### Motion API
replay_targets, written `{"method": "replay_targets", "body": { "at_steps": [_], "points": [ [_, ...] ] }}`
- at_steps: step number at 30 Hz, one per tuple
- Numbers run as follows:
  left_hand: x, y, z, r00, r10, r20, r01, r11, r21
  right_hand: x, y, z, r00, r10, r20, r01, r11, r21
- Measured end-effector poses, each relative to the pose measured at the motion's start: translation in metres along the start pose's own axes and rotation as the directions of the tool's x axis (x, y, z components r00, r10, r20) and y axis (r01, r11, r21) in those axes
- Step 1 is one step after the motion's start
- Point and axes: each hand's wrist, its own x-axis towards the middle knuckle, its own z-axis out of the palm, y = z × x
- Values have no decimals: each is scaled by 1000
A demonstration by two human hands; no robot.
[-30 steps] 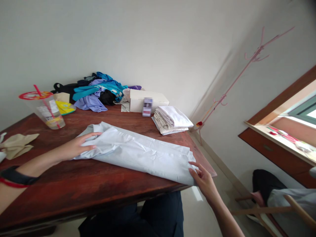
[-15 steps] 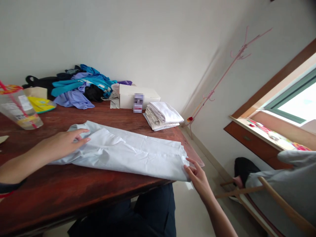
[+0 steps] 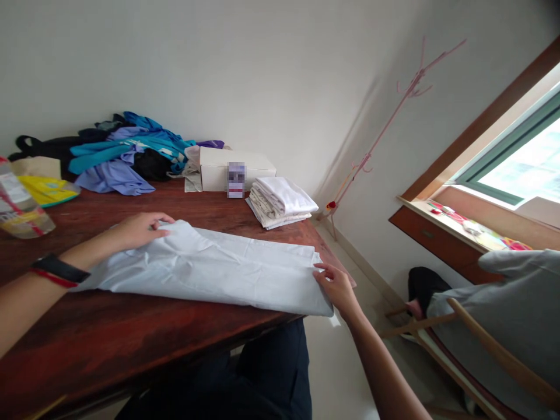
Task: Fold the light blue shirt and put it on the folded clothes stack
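We have the pale blue garment [image 3: 210,271] lying folded lengthwise across the middle of the frame on the dark wooden table [image 3: 131,338], its right end reaching the table's far corner at centre right; our left hand [image 3: 137,228] rests flat on the cloth's upper left end, fingers loosely together and pressing down rather than gripping; our right hand [image 3: 335,284] sits at the right end, fingertips curled onto the hem, though we cannot tell whether they pinch the fabric or only press it. The chief risk, as we judge it, lies at that right corner: the hem appears to overhang the table edge slightly, so a tug or a lifted hand could let the end slide off and pull the fold apart; the wrinkles near our left hand could also be locked into a crooked crease if we press before smoothing them. Uneven pull between the two hands might skew the long edges out of line. The plastic cup [image 3: 17,204] at the far left edge stands near our left forearm, and a wide elbow swing could tip it; the folded white stack [image 3: 282,201] and white box [image 3: 236,169] at upper centre stand well apart, as does the heap of blue clothes [image 3: 126,154] at upper left.
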Motion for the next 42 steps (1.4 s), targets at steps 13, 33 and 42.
{"method": "replay_targets", "body": {
  "at_steps": [13,33,42],
  "points": [
    [-74,64,44,934,348,-80,-273,840,469,-18,-39,24,908,-418,23,367,769,-524],
    [-174,4,54,947,86,-311,67,890,451,-84,-42,74,796,-346,497,589,629,-507],
    [-138,-64,-13,961,218,-172,-179,960,213,-59,-184,97,453,-700,552,840,542,-3]
  ]
}}
